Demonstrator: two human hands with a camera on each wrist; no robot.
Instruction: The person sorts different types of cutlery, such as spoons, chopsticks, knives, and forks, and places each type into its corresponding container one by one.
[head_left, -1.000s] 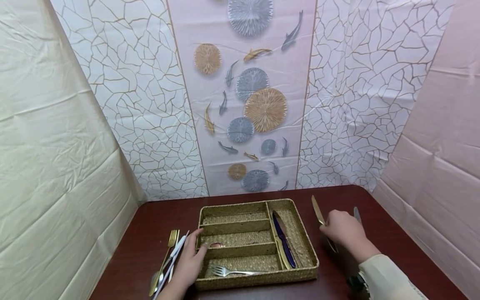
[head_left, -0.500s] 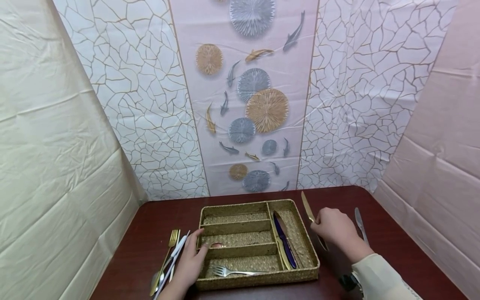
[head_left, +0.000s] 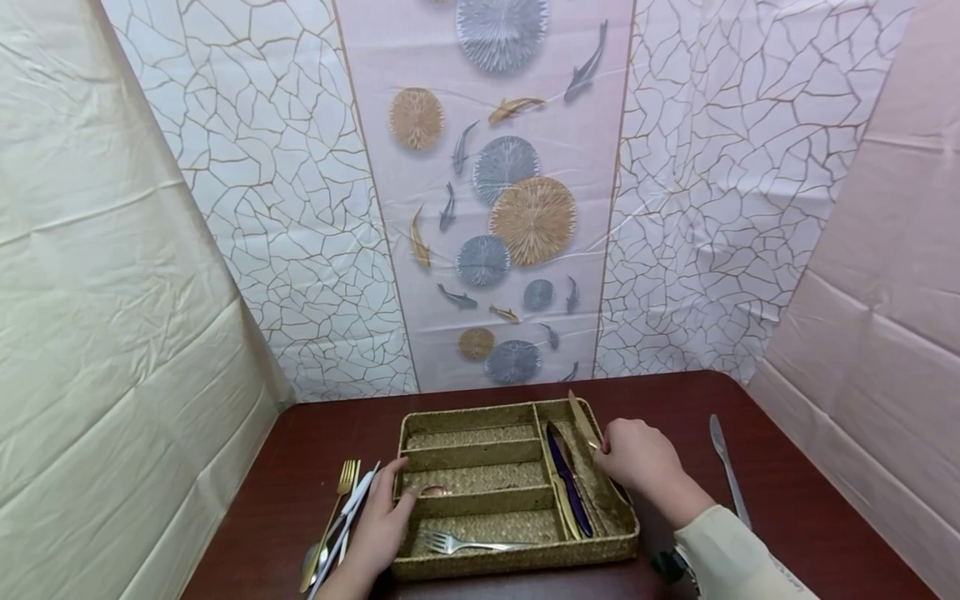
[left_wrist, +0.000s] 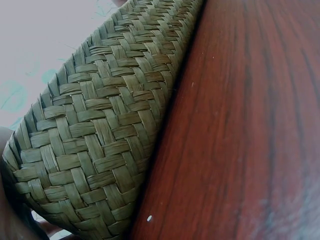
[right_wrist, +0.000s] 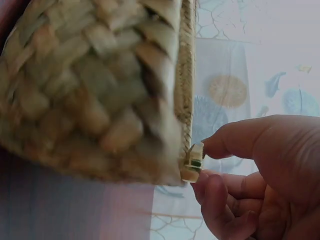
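Observation:
My right hand (head_left: 641,458) grips a gold table knife (head_left: 582,419) by its handle, blade pointing away, over the right compartment of a woven cutlery tray (head_left: 517,567). The right wrist view shows thumb and fingers pinching the gold handle (right_wrist: 192,165) beside the tray wall. In that long compartment lie a dark purple knife (head_left: 572,487), a gold one (head_left: 566,507) and a copper-coloured one. My left hand (head_left: 378,521) holds the tray's left rim, with index finger and thumb over the edge. A silver fork (head_left: 450,543) lies in the front compartment.
A silver knife (head_left: 726,458) lies on the dark red table (head_left: 795,517) at the right. Left of the tray is a bunch of cutlery, including a gold fork (head_left: 341,487) and white-handled pieces (head_left: 352,504). Something copper-coloured (head_left: 435,491) shows in the middle compartment.
My right hand has moved left with the gold knife, from the table beside the tray to over its right compartment. The silver knife behind it has come into full view. The left hand stays put.

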